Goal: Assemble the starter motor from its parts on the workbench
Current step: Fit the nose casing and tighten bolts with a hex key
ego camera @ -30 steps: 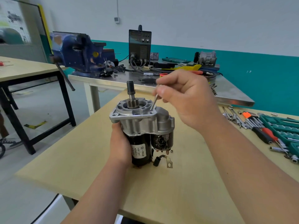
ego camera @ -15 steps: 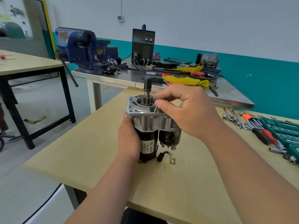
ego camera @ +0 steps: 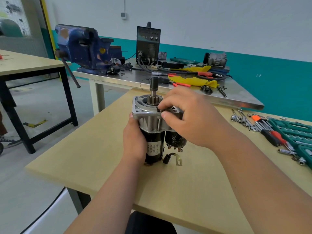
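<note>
The starter motor [ego camera: 152,130] stands upright on the wooden workbench [ego camera: 104,154], silver nose housing on top, pinion shaft [ego camera: 153,92] pointing up. Its black body and the solenoid [ego camera: 175,141] hang below the housing. My left hand [ego camera: 135,139] grips the black body from the left. My right hand [ego camera: 189,119] rests over the housing's right side, thumb and forefinger pinched on a long bolt [ego camera: 158,123] that sits in the housing. A loose terminal lead with a metal lug [ego camera: 175,159] lies at the motor's foot.
Sockets, hex keys and a red-handled screwdriver [ego camera: 271,134] lie at the right beside a green tool case [ego camera: 297,134]. Behind stands a steel table [ego camera: 236,98] with a blue vise [ego camera: 84,49], a black welder unit [ego camera: 148,44], cables and yellow cloth. Another wooden table [ego camera: 25,63] is at left.
My right hand has come down from above the housing, and the bolt it held has gone down into the housing. My left hand keeps its grip on the motor body.
</note>
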The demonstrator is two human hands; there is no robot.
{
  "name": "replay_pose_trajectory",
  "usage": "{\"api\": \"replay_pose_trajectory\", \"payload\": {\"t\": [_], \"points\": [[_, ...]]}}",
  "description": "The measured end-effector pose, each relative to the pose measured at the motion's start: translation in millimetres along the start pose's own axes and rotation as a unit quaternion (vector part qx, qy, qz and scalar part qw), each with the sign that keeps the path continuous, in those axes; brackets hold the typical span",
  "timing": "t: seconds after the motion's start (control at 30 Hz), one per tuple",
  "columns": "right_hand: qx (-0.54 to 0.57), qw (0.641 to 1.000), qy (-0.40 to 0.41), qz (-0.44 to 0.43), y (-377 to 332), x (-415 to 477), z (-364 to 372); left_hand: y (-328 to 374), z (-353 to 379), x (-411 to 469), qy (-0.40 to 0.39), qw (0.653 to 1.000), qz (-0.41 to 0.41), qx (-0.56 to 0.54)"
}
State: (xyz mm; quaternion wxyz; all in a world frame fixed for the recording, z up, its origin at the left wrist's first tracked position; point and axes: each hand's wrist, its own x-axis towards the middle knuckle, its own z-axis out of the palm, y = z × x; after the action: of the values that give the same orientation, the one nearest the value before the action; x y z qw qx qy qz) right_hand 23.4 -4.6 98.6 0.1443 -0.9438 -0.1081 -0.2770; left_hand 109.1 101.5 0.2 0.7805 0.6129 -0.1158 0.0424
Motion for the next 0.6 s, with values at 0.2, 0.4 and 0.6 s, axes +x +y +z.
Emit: {"api": "replay_pose_trajectory", "payload": {"t": [0.2, 0.4, 0.6], "points": [[-0.033, 0.999, -0.020, -0.016, 3, -2, 3, -5, -1, 3, 0.015, 1.000, -0.016, -0.002], [0.018, 1.000, 0.014, -0.015, 9, -7, 10, -11, -1, 5, 0.019, 0.999, -0.027, -0.002], [-0.020, 0.997, 0.067, -0.031, 11, -16, 15, -11, 2, 4, 0.014, 0.999, -0.033, 0.002]]}}
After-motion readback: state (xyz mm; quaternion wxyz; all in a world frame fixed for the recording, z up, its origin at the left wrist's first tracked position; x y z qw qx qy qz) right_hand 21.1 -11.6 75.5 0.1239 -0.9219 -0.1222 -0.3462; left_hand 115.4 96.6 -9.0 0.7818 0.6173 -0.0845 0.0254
